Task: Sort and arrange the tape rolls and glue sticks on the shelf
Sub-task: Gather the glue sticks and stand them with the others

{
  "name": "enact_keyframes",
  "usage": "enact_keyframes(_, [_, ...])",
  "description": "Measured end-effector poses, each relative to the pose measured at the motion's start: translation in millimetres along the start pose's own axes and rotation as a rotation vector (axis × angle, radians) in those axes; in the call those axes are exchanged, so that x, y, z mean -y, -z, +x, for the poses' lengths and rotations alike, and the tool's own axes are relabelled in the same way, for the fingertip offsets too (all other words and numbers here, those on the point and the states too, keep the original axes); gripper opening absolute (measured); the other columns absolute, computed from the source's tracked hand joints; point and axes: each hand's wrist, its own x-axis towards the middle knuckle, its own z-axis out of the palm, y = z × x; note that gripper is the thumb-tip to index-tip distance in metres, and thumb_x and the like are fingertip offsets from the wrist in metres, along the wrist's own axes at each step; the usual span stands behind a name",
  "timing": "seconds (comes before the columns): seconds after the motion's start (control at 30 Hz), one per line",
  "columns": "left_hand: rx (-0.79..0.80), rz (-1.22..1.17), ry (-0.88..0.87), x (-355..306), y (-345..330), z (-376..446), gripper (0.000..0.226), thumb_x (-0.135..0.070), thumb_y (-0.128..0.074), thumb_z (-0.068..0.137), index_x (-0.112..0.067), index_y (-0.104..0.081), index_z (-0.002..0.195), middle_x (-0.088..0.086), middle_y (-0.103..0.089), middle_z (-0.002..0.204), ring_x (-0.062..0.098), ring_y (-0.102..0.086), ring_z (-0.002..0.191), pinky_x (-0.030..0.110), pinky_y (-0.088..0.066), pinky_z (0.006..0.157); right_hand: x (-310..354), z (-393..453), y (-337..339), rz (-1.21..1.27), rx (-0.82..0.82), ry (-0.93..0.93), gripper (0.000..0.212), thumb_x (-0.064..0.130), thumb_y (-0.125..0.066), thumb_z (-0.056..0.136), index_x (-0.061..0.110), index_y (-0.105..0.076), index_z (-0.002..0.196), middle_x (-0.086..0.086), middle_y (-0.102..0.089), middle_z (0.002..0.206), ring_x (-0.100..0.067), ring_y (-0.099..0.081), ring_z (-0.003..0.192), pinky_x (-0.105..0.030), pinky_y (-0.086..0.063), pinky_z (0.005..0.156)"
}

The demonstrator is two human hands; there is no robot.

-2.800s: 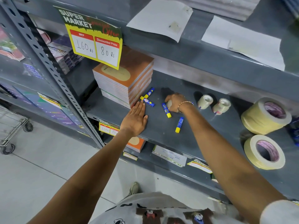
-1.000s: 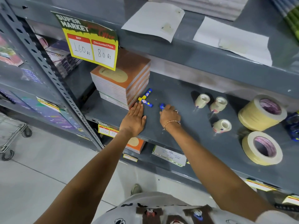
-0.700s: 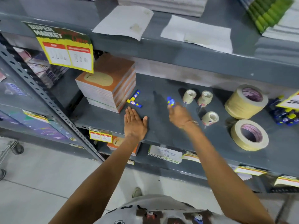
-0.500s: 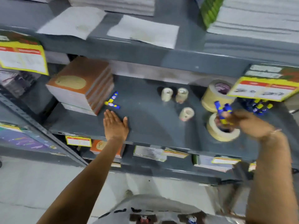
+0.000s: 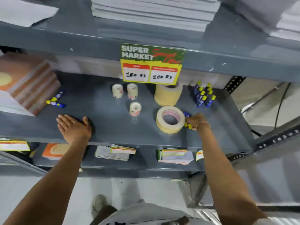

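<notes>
My right hand (image 5: 194, 121) is closed around blue glue sticks with yellow caps (image 5: 186, 115), just right of the near masking tape roll (image 5: 170, 119) lying flat on the grey shelf (image 5: 105, 127). A second big masking tape roll (image 5: 168, 95) lies behind it. Three small clear tape rolls (image 5: 117, 90) (image 5: 132, 90) (image 5: 135, 108) sit mid-shelf. A cluster of glue sticks (image 5: 203, 96) stands at the back right. Two more glue sticks (image 5: 56, 101) lie at the left beside the books. My left hand (image 5: 73, 126) rests flat and spread on the shelf front.
A stack of orange notebooks (image 5: 27, 80) fills the shelf's left end. A green and yellow price sign (image 5: 151, 64) hangs from the shelf above. White paper stacks (image 5: 154, 12) lie on that upper shelf. Booklets (image 5: 175, 155) and price tags sit on the lower shelf.
My right hand picked glue sticks up from the left-centre of the shelf and carried them right, past the small tape rolls, to beside the near masking tape. The view swung right. My left hand stayed put.
</notes>
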Motion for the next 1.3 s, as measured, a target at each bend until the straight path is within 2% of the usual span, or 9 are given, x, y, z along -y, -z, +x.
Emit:
enact_keyframes(0.1, [-0.005, 0.015, -0.015, 0.4, 1.3, -1.5, 0.078, -0.046, -0.030, 0.097, 0.010, -0.006, 0.146, 0.027, -0.002, 0.157, 0.036, 0.000, 0.147, 0.043, -0.001, 0.120, -7.1, 15.8, -1.3, -0.097, 0.039, -0.042, 0.042, 0.036, -0.056, 0.088, 0.012, -0.050, 0.054, -0.016, -0.061, 0.079, -0.030, -0.062, 0.070, -0.030, -0.052, 0.068])
enact_keyframes(0.2, [0.002, 0.034, -0.017, -1.5, 3.6, -3.2, 0.078, -0.047, -0.028, 0.098, 0.009, -0.004, 0.147, 0.026, -0.001, 0.158, 0.036, 0.002, 0.147, 0.042, 0.000, 0.120, -16.6, 26.5, -1.9, -0.149, 0.051, -0.017, 0.047, 0.041, -0.055, 0.087, 0.016, -0.046, 0.048, -0.023, -0.067, 0.085, -0.035, -0.068, 0.088, -0.041, -0.055, 0.088])
enact_keyframes(0.3, [0.002, 0.038, -0.016, -2.3, 4.9, -5.0, 0.078, -0.047, -0.027, 0.098, 0.009, -0.004, 0.147, 0.026, 0.000, 0.158, 0.036, 0.002, 0.147, 0.042, 0.000, 0.120, -21.5, 29.3, -4.1, -0.077, 0.040, -0.022, 0.048, 0.043, -0.063, 0.083, 0.015, -0.050, 0.047, -0.015, -0.061, 0.071, -0.031, -0.064, 0.073, -0.044, -0.055, 0.087])
enact_keyframes(0.4, [0.000, 0.046, -0.017, -2.5, 6.4, -5.3, 0.077, -0.046, -0.028, 0.098, 0.009, -0.005, 0.147, 0.025, -0.001, 0.158, 0.036, 0.001, 0.147, 0.042, -0.001, 0.121, -13.9, 27.0, 1.9, -0.131, 0.043, -0.040, 0.046, 0.046, -0.057, 0.087, 0.003, -0.068, 0.077, -0.017, -0.065, 0.079, -0.034, -0.066, 0.077, -0.033, -0.055, 0.073])
enact_keyframes(0.5, [0.012, 0.040, -0.023, -2.3, 8.0, -5.6, 0.077, -0.044, -0.030, 0.098, 0.010, -0.006, 0.146, 0.027, -0.002, 0.157, 0.037, 0.000, 0.147, 0.043, -0.001, 0.120, 12.1, 24.7, 10.2, -0.093, -0.125, -0.019, 0.043, 0.033, -0.054, 0.087, -0.006, -0.064, 0.104, -0.026, -0.066, 0.112, -0.041, -0.060, 0.106, -0.038, -0.048, 0.088])
enact_keyframes(0.67, [0.021, 0.093, -0.095, 7.7, 19.8, 2.9, 0.080, -0.049, -0.030, 0.097, 0.009, -0.004, 0.147, 0.026, 0.000, 0.158, 0.035, 0.001, 0.147, 0.042, -0.001, 0.121, 98.2, -9.0, -13.9, -0.147, -0.198, 0.365, 0.031, 0.027, -0.055, 0.090, -0.001, -0.065, 0.099, -0.028, -0.067, 0.106, -0.043, -0.061, 0.103, -0.040, -0.049, 0.083])
enact_keyframes(0.8, [0.014, 0.144, -0.151, 43.8, 35.0, 29.3, 0.084, -0.056, -0.025, 0.095, 0.005, -0.005, 0.148, 0.023, -0.003, 0.159, 0.032, -0.002, 0.148, 0.040, -0.003, 0.121, 156.6, -54.8, -78.9, -0.057, -0.018, 0.662, 0.021, 0.016, -0.055, 0.091, 0.001, -0.068, 0.095, -0.022, -0.070, 0.106, -0.034, -0.063, 0.105, -0.036, -0.047, 0.088])
enact_keyframes(0.93, [0.057, 0.197, -0.298, 76.3, 52.7, 64.9, 0.094, -0.069, -0.024, 0.089, 0.002, -0.007, 0.149, 0.020, -0.008, 0.159, 0.030, -0.005, 0.148, 0.038, -0.004, 0.121, 202.2, -77.7, -156.0, -0.098, 0.141, 0.694, 0.017, 0.024, -0.057, 0.090, 0.009, -0.065, 0.091, -0.014, -0.072, 0.090, -0.028, -0.065, 0.089, -0.027, -0.047, 0.076])
enact_keyframes(1.3, [0.233, 0.102, -0.620, 107.4, 64.4, 108.0, 0.077, -0.050, -0.029, 0.098, 0.001, -0.002, 0.150, 0.016, 0.000, 0.160, 0.024, 0.002, 0.149, 0.029, 0.004, 0.120, 338.0, -75.6, -342.3, -0.485, 0.466, 1.016, 0.039, 0.005, -0.053, 0.090, 0.004, -0.054, 0.129, -0.013, -0.048, 0.142, -0.027, -0.042, 0.134, -0.029, -0.028, 0.112])
